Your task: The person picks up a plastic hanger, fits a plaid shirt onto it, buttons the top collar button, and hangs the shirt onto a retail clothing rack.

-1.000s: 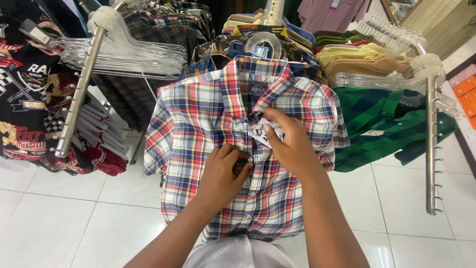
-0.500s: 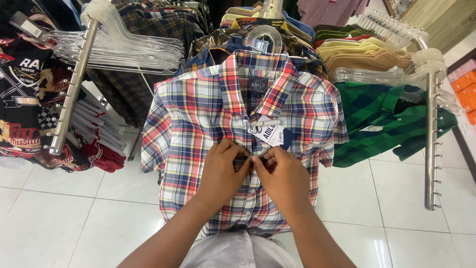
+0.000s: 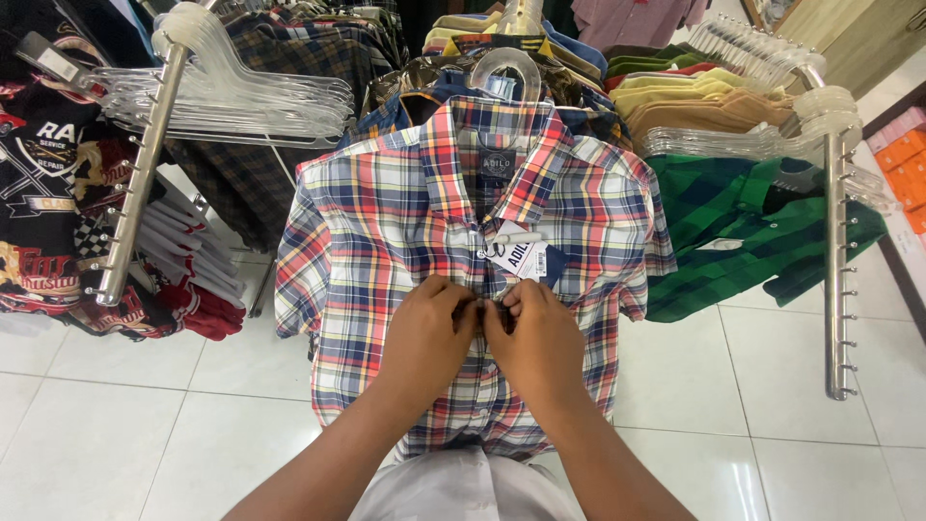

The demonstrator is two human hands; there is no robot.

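Note:
A short-sleeved plaid shirt point(image 3: 386, 222) in red, blue and cream hangs on a clear plastic hanger point(image 3: 508, 69) in front of me. A white paper tag point(image 3: 521, 257) dangles below its collar. My left hand point(image 3: 424, 338) and my right hand point(image 3: 536, 342) meet at the shirt's front placket, just under the tag. The fingertips of both hands pinch the fabric at the button line, thumbs nearly touching. The button itself is hidden by my fingers.
A metal rack arm point(image 3: 140, 169) with clear empty hangers juts out at left above dark printed shirts point(image 3: 43, 174). At right, a second rack arm point(image 3: 837, 251) carries a green checked shirt point(image 3: 752, 232). Folded coloured shirts point(image 3: 694, 96) hang behind. White floor tiles point(image 3: 116, 434) lie below.
My right hand came down from the paper tag to the placket and joined my left hand. Both hands now pinch the button line together. The shirt hangs flatter.

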